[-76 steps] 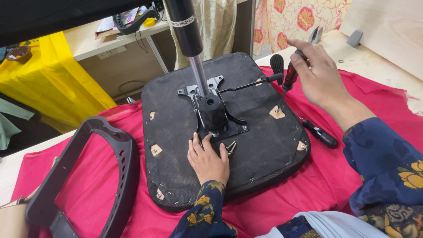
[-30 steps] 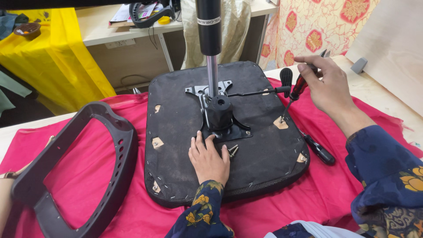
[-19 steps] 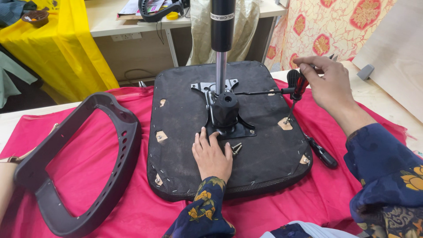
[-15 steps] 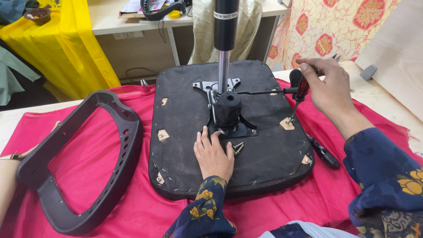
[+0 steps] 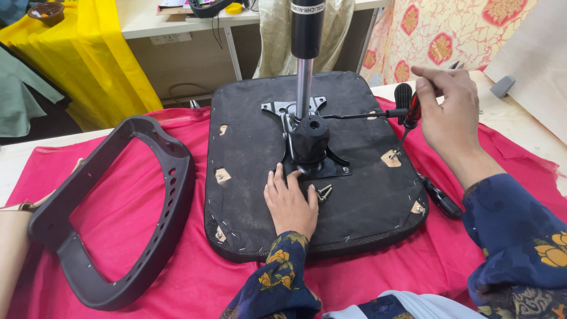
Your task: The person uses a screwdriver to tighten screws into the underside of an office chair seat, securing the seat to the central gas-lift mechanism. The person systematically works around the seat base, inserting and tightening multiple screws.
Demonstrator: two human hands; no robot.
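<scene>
Resting flat and spread, our left hand [image 5: 289, 204] presses on the underside of an upturned black seat pan [image 5: 248, 195], its fingertips touching the black mounting plate [image 5: 322, 168] just ahead of them. Loose screws [image 5: 323, 192] lie just to the right of this hand. A gas-lift column [image 5: 306, 53] rises upright from the plate beyond the fingers. Our right hand [image 5: 449, 112] is closed around a red-and-black screwdriver [image 5: 410, 115], whose tip points down toward a small metal bracket [image 5: 391, 157] at the seat's right edge. Nearer us than that hand lies a second, black-handled tool [image 5: 438, 198] on the red cloth [image 5: 136, 236]. Well to the left of our left hand rests a black chair-back frame [image 5: 171, 201].
</scene>
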